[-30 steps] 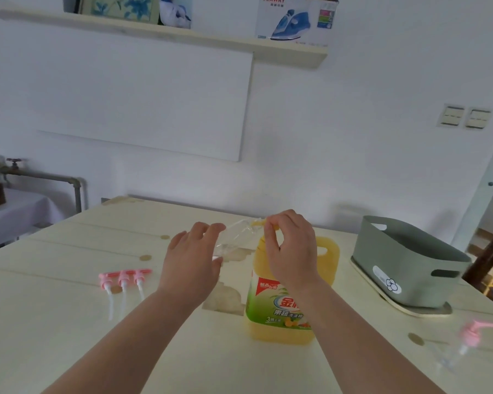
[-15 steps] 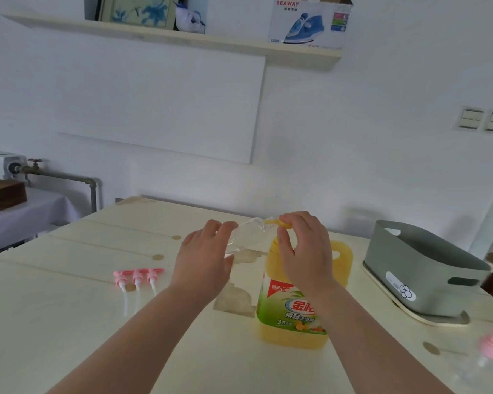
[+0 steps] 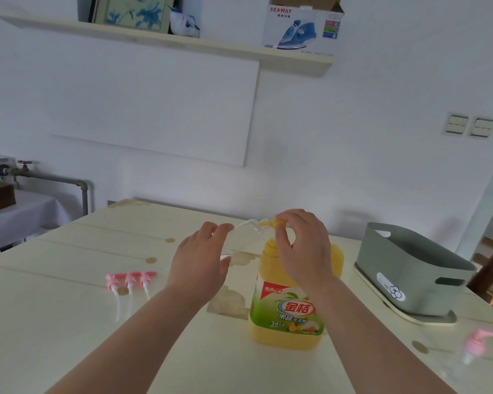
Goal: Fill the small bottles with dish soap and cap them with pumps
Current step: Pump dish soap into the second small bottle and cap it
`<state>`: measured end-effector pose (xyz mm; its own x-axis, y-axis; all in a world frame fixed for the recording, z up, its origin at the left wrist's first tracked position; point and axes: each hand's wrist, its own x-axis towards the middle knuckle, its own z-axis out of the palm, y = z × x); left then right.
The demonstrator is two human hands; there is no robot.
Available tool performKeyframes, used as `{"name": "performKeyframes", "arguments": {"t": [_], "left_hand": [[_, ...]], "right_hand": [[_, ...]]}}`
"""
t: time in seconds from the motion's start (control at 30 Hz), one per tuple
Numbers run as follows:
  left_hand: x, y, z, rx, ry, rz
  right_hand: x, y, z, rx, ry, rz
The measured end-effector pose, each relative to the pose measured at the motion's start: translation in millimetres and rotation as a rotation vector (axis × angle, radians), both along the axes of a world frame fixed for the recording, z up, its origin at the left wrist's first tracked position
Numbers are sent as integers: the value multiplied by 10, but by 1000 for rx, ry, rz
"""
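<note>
Filling step: judged in hand, since the small clear bottle (image 3: 245, 231) is held tilted, mouth up against the yellow spout (image 3: 273, 223) atop the dish soap jug (image 3: 291, 314), mid-bench (image 3: 54, 322).
Left hand (image 3: 199, 260): fingers and thumb wrap round the bottle's body, at ten o'clock of the jug's neck.
Right hand (image 3: 302, 251): fingers bunched, pinching the spout from above.
Soap level: cannot tell; the bottle looks see-through and glare hides any liquid.
Next move: probably steady presses on the jug's pump with the bottle mouth kept under the spout, then standing the bottle upright and reaching for a pump.
Pink pumps (image 3: 130, 280): three lie side by side at nine o'clock of the jug, well apart from it, with thin white dip tubes trailing.
Capped bottle (image 3: 473, 351): at four o'clock, blurred, transparent with a pink pump on top; it seems finished.
Materials: the jug is translucent yellow plastic, squarish, with a handle and a glossy green label. The small bottle is thin, shiny and rounded. The bench is pale planks with knots and worn patches.
Basket (image 3: 410, 274): matte grey-green plastic with rounded corners and slot handles, at three o'clock.
</note>
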<state>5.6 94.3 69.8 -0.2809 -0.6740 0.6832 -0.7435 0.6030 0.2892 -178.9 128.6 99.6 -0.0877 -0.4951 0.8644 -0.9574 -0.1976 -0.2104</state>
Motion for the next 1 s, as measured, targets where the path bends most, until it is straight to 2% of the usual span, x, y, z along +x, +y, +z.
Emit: {"name": "performKeyframes", "arguments": {"t": [0.33,0.4,0.47,0.57,0.73,0.9,1.0], "left_hand": [[-3,71,-38,65,54,-21],[6,60,-54,119,126,-67],[15,51,-50,222,274,-127],[4,65,-6,321,416,-168],[30,82,30,272,401,-195],[61,47,-52,279,300,-239],[67,46,-71,297,319,-205]], "right_hand": [[30,-20,-140,36,-66,6],[57,25,-153,99,-68,3],[59,51,-162,161,-41,-10],[61,65,-137,169,-32,-20],[66,8,-102,137,-23,-12],[54,-7,-182,106,-47,-11],[48,7,-199,123,-43,-8]]}}
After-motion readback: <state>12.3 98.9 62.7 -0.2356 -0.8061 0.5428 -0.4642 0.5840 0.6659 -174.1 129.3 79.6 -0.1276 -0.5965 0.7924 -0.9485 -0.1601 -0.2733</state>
